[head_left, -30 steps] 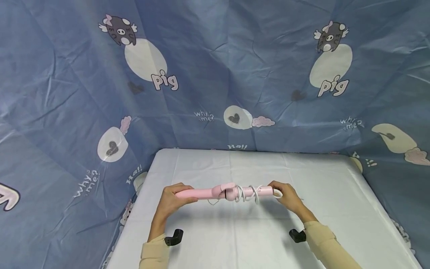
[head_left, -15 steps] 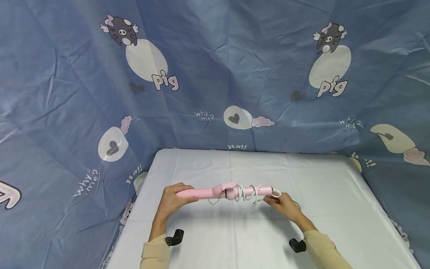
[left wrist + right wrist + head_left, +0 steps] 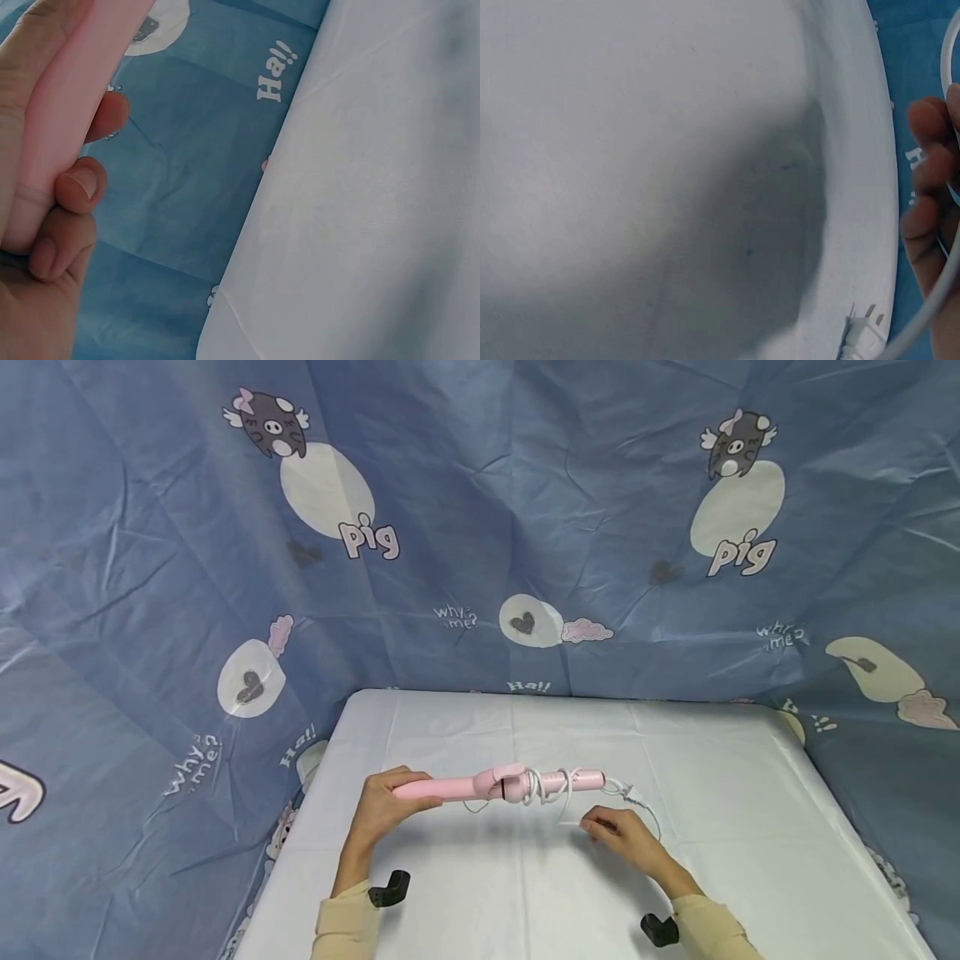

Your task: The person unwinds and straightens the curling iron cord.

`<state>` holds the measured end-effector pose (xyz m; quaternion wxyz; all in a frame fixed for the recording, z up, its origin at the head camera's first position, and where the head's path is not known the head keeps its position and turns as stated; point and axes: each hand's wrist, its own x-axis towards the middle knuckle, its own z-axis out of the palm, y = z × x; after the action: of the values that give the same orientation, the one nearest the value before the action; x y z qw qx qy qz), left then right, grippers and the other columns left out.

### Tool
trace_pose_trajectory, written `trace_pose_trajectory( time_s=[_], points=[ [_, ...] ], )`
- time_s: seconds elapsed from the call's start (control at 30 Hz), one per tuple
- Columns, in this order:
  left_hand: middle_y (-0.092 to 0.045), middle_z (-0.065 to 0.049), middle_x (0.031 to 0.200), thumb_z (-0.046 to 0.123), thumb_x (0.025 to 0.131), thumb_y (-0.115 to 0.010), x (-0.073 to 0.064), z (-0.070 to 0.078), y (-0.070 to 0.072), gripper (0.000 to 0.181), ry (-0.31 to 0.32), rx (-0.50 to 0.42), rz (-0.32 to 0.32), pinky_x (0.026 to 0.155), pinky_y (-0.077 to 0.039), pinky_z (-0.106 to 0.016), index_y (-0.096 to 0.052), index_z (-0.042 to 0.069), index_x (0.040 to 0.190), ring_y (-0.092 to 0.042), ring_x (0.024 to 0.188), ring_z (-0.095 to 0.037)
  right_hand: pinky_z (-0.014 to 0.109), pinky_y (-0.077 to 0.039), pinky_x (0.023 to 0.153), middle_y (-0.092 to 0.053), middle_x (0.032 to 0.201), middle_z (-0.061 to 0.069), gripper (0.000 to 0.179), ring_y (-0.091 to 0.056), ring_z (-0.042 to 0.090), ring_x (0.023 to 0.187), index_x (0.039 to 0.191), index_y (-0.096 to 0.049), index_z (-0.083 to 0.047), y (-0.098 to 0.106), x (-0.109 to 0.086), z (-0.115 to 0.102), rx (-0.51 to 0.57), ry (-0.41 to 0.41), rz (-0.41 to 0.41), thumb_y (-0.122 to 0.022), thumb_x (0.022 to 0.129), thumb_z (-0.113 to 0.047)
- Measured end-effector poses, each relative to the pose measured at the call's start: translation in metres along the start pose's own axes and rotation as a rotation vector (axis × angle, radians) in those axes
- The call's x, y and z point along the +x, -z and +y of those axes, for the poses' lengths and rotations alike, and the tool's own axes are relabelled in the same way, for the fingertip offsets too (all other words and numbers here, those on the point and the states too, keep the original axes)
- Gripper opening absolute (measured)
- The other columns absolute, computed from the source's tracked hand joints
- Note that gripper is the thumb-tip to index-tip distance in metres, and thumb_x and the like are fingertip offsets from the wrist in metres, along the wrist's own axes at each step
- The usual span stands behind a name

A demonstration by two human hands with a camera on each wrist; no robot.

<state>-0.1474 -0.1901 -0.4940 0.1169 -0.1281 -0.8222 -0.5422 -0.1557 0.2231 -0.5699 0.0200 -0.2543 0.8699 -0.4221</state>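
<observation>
Fingers of the left hand (image 3: 386, 806) are wrapped around the far left end of a pink curling iron (image 3: 483, 785) in the head view, with the thumb on the side nearer the person. The iron lies nearly level from left to right, apparently lifted clear of the white surface (image 3: 487, 893). Its barrel (image 3: 450, 789) is toward the left hand, and its handle (image 3: 592, 780), looped with white cord (image 3: 534, 787), points right. The right hand (image 3: 626, 835) has its fingers curled in, and a strand of cord runs from the loops to its fingertips. From those fingers, the wound handle lies ahead and to the left, near but not touching; the right hand is clearly the nearer one to it. A white plug (image 3: 632, 793) sits just beyond the handle's end. Patterned blue fabric (image 3: 420, 527) rises behind.

In the left wrist view, the thumb and fingertips close on the barrel, which slants up and to the right.

In the right wrist view, bent fingers at the right edge have cord passing through them, seemingly pinched. The plug shows below, prongs upward. The iron is out of sight.
</observation>
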Motion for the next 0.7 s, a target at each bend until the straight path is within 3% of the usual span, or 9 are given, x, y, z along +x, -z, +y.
trace_pose_trajectory(
  time_s=[0.13, 0.2, 0.3, 0.4, 0.57, 0.7],
  points=[
    [-0.069, 0.003, 0.077, 0.033, 0.058, -0.090, 0.002, -0.016, -0.002, 0.035, 0.004, 0.012, 0.015, 0.062, -0.046, -0.026, -0.076, 0.020, 0.088, -0.058, 0.070, -0.011, 0.024, -0.052, 0.069, -0.072, 0.095, -0.003, 0.021, -0.066, 0.007, 0.080, 0.109, -0.068, -0.014, -0.010, -0.006, -0.004, -0.029, 0.041, -0.003, -0.058, 0.094, -0.025],
    [-0.069, 0.004, 0.077, 0.036, 0.057, -0.089, 0.003, -0.021, -0.002, 0.036, 0.003, 0.012, 0.026, 0.061, -0.046, -0.026, -0.075, 0.023, 0.087, -0.058, 0.069, -0.012, 0.028, -0.052, 0.077, -0.071, 0.107, -0.003, 0.030, -0.067, 0.009, 0.089, 0.122, -0.062, -0.015, -0.015, -0.009, -0.010, -0.071, 0.087, 0.012, -0.060, 0.093, -0.022],
    [-0.069, 0.005, 0.076, 0.037, 0.057, -0.089, 0.003, -0.023, -0.001, 0.035, -0.009, 0.000, 0.042, 0.060, -0.046, -0.026, -0.075, 0.024, 0.086, -0.058, 0.067, -0.013, 0.035, -0.043, 0.093, -0.064, 0.125, -0.003, 0.048, -0.062, 0.012, 0.108, 0.137, -0.050, -0.015, -0.022, -0.011, -0.022, -0.149, 0.168, 0.064, -0.062, 0.091, -0.020],
    [-0.069, 0.004, 0.075, 0.036, 0.058, -0.089, 0.004, -0.024, 0.000, 0.035, -0.017, -0.002, 0.052, 0.059, -0.045, -0.027, -0.075, 0.023, 0.087, -0.058, 0.066, -0.013, 0.040, -0.035, 0.097, -0.059, 0.132, -0.005, 0.054, -0.054, 0.015, 0.119, 0.142, -0.043, -0.019, -0.027, -0.010, -0.039, -0.162, 0.172, 0.125, -0.063, 0.091, -0.023],
    [-0.069, 0.004, 0.075, 0.038, 0.059, -0.089, 0.005, -0.025, -0.001, 0.035, -0.010, 0.015, 0.040, 0.058, -0.045, -0.026, -0.075, 0.023, 0.088, -0.057, 0.066, -0.012, 0.032, -0.040, 0.099, -0.060, 0.129, 0.000, 0.048, -0.053, 0.013, 0.120, 0.141, -0.041, -0.017, -0.030, -0.001, -0.067, 0.094, 0.127, 0.192, -0.056, 0.095, -0.016],
    [-0.069, 0.004, 0.076, 0.038, 0.058, -0.089, 0.005, -0.024, -0.002, 0.036, -0.004, 0.017, 0.037, 0.058, -0.046, -0.026, -0.075, 0.023, 0.088, -0.058, 0.067, -0.012, 0.024, -0.046, 0.092, -0.065, 0.109, 0.010, 0.036, -0.062, 0.016, 0.103, 0.134, -0.046, -0.006, -0.029, 0.007, -0.081, 0.306, 0.097, 0.268, -0.046, 0.098, -0.004]
  ],
)
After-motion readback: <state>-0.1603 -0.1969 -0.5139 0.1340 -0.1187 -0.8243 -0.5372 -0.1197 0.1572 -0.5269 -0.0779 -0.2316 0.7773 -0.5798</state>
